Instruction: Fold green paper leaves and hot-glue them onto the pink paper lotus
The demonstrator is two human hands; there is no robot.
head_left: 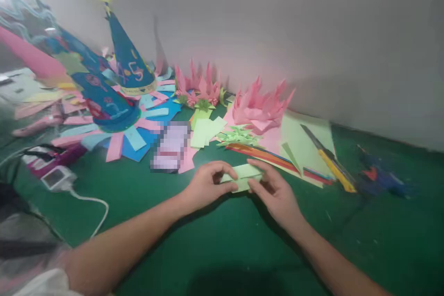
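Between my two hands is a small folded piece of light green paper [243,172], with a crease running along its length. My left hand [208,180] pinches its left end between thumb and fingers. At the right end, my right hand [275,189] grips it the same way. Both hands are just above the green tabletop [215,245]. Beyond them lie a cluster of folded green paper pieces [241,136] and some light green paper strips [204,132].
Pink folded-paper crowns [262,108] stand by the wall. Blue cone hats [128,55] are at the left, near a phone [171,145] and a white cable [100,203]. A yellow box cutter [335,169] and a blurred dark blue tool [385,178] lie at the right.
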